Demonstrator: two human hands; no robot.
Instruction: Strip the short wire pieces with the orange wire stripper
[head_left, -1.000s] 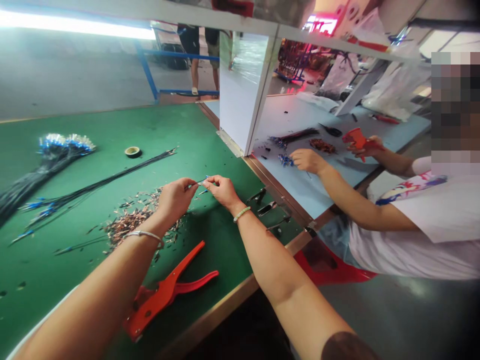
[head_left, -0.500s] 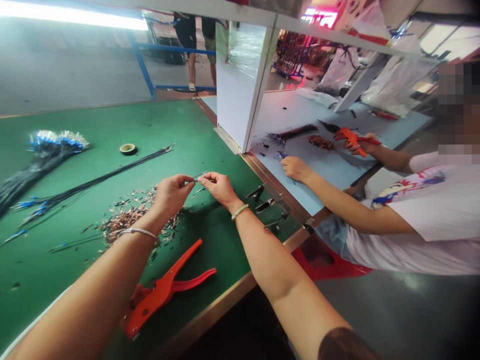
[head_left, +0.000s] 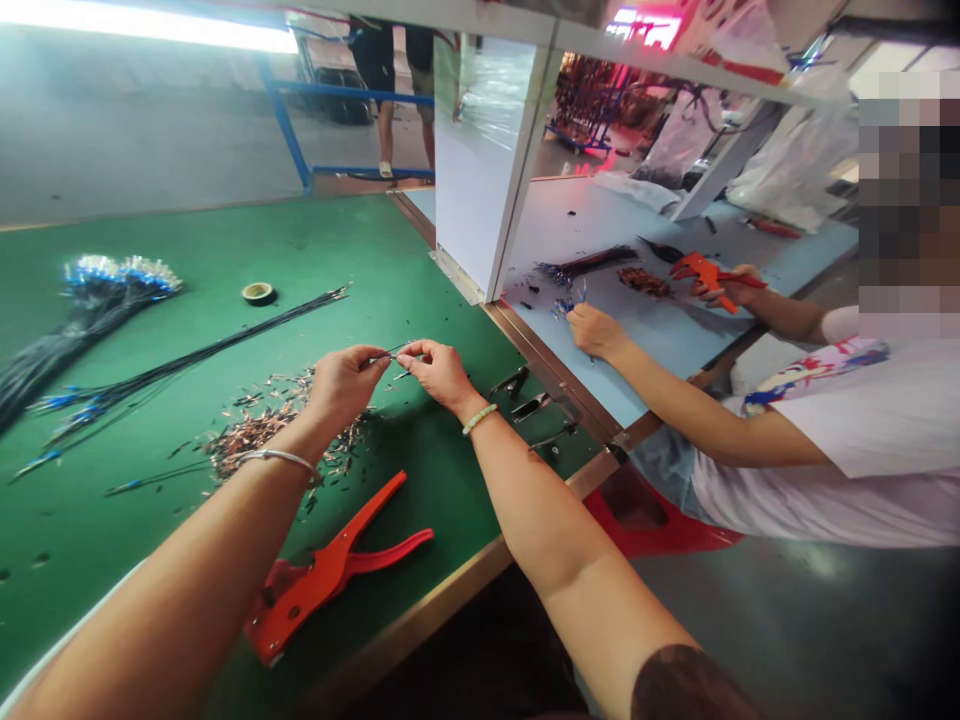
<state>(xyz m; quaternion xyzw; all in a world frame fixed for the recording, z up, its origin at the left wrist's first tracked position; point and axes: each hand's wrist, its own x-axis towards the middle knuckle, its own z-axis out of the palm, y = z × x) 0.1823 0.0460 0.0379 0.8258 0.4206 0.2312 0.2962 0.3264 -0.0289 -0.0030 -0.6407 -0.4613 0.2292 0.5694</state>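
Over the green tabletop point(head_left: 315, 235), my left hand point(head_left: 341, 385) pinches a thin dark wire point(head_left: 391, 355) between thumb and fingertips. My right hand point(head_left: 439, 372) is closed on the same wire, its fingertips almost against the left ones. What exactly the wire's end looks like there is too small to tell. Beneath my left wrist spreads a pile of copper and black wire scraps point(head_left: 251, 435). Nearer my body lies an orange-and-red wire stripper point(head_left: 319, 580), handles apart. A thin bundle of black wires point(head_left: 225, 350) with blue ends stretches across the left of the table.
A thick wire bundle point(head_left: 120, 290) with blue and clear ends lies at far left, beside a roll of tape point(head_left: 259, 293). Metal clamps point(head_left: 529, 405) and a white post point(head_left: 480, 170) stand along the right edge. Beyond, a co-worker's hand point(head_left: 731, 290) holds an orange stripper point(head_left: 701, 270).
My hands keep their pinch on the wire in nearly the same place. The view has shifted slightly. The co-worker's near hand has moved a little.
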